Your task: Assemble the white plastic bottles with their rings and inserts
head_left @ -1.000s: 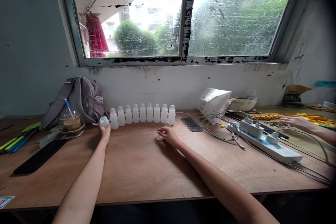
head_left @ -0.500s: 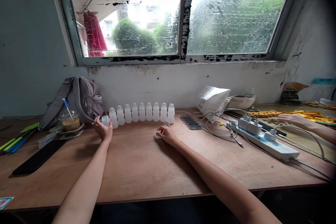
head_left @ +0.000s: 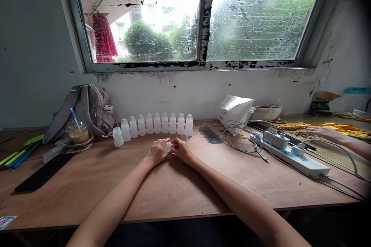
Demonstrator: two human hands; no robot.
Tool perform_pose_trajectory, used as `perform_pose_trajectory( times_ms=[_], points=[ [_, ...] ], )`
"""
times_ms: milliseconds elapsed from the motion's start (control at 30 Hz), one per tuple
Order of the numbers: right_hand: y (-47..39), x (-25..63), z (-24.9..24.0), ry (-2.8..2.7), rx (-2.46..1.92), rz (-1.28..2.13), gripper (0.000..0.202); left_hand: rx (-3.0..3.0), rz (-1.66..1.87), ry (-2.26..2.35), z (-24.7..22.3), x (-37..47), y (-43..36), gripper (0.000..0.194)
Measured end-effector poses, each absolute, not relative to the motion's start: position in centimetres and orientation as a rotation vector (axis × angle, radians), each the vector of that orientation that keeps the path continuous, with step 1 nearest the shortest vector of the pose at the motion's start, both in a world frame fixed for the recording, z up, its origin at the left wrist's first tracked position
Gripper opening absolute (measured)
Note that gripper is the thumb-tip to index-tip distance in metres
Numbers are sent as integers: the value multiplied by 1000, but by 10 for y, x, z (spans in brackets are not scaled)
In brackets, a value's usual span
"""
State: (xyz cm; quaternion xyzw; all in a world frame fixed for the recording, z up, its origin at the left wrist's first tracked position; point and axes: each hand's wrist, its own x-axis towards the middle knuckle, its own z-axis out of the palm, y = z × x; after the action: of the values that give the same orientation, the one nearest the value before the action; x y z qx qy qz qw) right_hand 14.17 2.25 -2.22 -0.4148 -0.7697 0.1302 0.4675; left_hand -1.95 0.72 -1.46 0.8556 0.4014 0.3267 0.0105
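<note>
My left hand and my right hand meet over the middle of the table, fingers closed around a small white bottle ring. Fingers hide part of this piece. Just behind my right hand stands a clear dome-shaped cap. An uncapped white plastic bottle stands upright at the left end of a curved row. The several other small baby bottles in that row carry clear domed tops.
At left are a grey backpack, an iced drink, a black flat case and bright pens. Rightward lie a blurred-out dark object, a white bag, cables and a power strip. Another person's hand rests far right.
My left hand has let go of the uncapped bottle and moved right to meet my right hand. The white ring is now raised off the table between both hands.
</note>
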Motion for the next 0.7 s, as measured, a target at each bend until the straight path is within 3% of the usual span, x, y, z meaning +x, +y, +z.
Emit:
perform_pose_trajectory(
  times_ms=[367, 700],
  points=[
    [21, 136, -28, -2006, -1026, 223, 12, 2598, 952, 1229, -14, -28, 8, 38],
    [23, 136, -31, -2017, -1042, 154, 22, 2626, 932, 1252, -13, -26, 9, 35]
  ],
)
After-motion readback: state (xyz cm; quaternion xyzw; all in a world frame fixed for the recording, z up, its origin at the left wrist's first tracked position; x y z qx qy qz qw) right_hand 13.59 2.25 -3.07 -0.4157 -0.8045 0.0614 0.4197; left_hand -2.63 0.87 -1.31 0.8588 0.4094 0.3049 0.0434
